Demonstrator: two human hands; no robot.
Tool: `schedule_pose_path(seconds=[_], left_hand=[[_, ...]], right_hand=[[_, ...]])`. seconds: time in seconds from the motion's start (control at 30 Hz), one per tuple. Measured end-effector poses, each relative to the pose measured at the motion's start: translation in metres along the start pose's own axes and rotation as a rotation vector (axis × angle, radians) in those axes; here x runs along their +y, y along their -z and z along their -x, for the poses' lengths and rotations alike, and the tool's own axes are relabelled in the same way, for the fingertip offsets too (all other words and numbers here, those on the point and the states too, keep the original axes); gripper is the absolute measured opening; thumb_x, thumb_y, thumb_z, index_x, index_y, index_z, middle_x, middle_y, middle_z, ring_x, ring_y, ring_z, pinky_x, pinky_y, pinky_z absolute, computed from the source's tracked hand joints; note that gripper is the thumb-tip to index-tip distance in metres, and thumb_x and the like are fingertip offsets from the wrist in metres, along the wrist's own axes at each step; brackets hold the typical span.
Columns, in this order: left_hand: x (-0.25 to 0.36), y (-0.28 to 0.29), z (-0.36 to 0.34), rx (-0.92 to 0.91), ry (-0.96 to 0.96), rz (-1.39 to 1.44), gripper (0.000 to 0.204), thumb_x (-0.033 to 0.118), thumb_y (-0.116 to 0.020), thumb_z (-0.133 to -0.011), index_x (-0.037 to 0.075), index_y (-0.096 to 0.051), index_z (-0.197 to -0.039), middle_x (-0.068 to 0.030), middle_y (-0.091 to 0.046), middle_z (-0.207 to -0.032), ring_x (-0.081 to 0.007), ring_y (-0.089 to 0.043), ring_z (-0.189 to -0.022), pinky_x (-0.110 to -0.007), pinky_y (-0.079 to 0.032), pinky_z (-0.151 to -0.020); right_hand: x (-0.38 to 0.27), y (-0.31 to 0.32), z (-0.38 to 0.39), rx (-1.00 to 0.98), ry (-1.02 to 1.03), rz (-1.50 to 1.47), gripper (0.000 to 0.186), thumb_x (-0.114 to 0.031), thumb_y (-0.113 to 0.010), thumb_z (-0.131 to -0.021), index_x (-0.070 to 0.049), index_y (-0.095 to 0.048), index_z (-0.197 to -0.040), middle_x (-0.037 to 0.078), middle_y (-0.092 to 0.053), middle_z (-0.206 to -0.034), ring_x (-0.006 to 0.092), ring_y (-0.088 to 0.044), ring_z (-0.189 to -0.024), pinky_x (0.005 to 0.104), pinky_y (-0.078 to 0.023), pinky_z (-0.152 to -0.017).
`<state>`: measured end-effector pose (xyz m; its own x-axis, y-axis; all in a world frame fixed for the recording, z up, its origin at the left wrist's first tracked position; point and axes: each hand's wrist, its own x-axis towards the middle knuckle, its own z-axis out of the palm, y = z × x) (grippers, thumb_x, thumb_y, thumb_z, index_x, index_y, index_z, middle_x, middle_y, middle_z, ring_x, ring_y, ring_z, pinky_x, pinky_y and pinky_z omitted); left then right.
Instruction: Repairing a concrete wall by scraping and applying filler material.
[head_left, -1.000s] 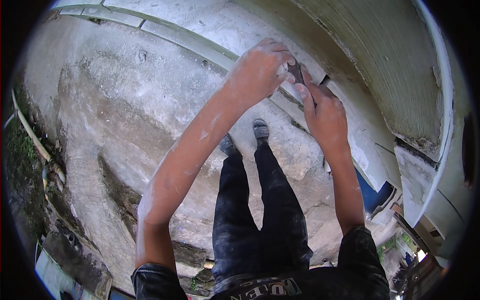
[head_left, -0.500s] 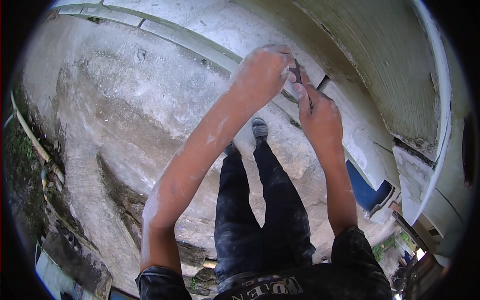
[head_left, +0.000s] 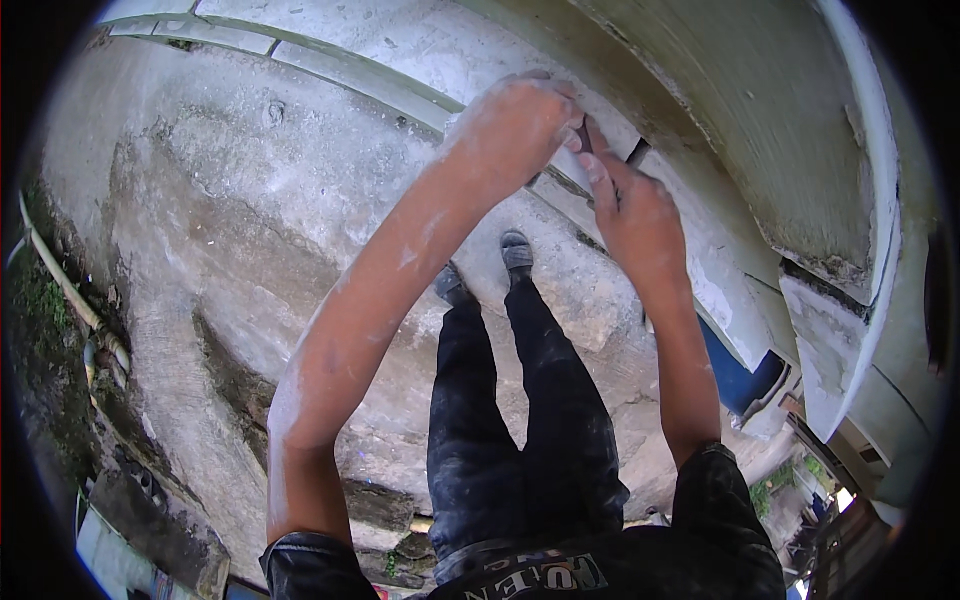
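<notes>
Dark piece (head_left: 585,138), left hand (head_left: 530,115) and right hand (head_left: 641,212) pinching it, pale lettering (head_left: 562,577) on shirt (head_left: 690,566)

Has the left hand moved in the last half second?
Yes, slightly: the left hand has shifted up the picture, farther from the right shoe planted on the floor.

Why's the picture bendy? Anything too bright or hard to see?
Head view: the fisheye lens bends the white strip and blackens the corners; head view, lower right: a bright spot looks washed out; head view: the dark piece between left hand and right hand is unclear.
</notes>
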<state>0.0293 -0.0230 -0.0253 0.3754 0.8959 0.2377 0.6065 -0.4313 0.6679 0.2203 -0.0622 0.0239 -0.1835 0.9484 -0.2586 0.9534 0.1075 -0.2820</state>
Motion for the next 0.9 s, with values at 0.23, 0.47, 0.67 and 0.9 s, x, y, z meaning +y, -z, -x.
schedule_pose_path(seconds=[0.23,0.47,0.67,0.9], left_hand=[[-0.005,-0.004,-0.016,0.091,0.057,-0.085,0.014,0.005,-0.07,-0.082,0.005,-0.077,-0.094,-0.0123,-0.072,-0.104,-0.0356,-0.068,-0.104,-0.046,-0.056,-0.091],[0.004,-0.01,0.0,0.081,-0.028,-0.101,0.011,0.007,-0.068,-0.085,0.005,-0.077,-0.091,-0.0105,-0.072,-0.1,-0.0344,-0.068,-0.101,-0.046,-0.056,-0.089],[0.0,-0.009,-0.002,0.09,0.004,-0.111,0.011,0.007,-0.07,-0.083,0.006,-0.077,-0.091,-0.0104,-0.071,-0.095,-0.0342,-0.067,-0.099,-0.045,-0.056,-0.09],[0.0,-0.006,-0.003,0.097,0.016,-0.104,0.014,0.006,-0.071,-0.082,0.006,-0.078,-0.094,-0.0109,-0.071,-0.096,-0.035,-0.067,-0.101,-0.046,-0.055,-0.091]], right_hand=[[-0.004,0.006,-0.016,0.068,0.063,0.039,0.038,-0.037,-0.053,-0.108,-0.018,-0.068,-0.138,0.027,-0.072,-0.095,0.047,-0.069,-0.093,0.0539,-0.055,-0.086],[0.0,0.013,-0.009,-0.047,0.078,0.057,0.042,-0.038,-0.051,-0.108,-0.018,-0.064,-0.142,0.026,-0.073,-0.093,0.0458,-0.07,-0.087,0.0551,-0.056,-0.081],[-0.003,0.013,-0.002,-0.074,-0.005,-0.045,0.042,-0.041,-0.052,-0.109,-0.023,-0.063,-0.146,0.03,-0.071,-0.098,0.0495,-0.068,-0.095,0.0545,-0.053,-0.088],[-0.002,0.007,-0.01,0.035,0.096,-0.003,0.041,-0.034,-0.052,-0.108,-0.017,-0.064,-0.143,0.027,-0.073,-0.093,0.0461,-0.071,-0.088,0.0545,-0.056,-0.082]])
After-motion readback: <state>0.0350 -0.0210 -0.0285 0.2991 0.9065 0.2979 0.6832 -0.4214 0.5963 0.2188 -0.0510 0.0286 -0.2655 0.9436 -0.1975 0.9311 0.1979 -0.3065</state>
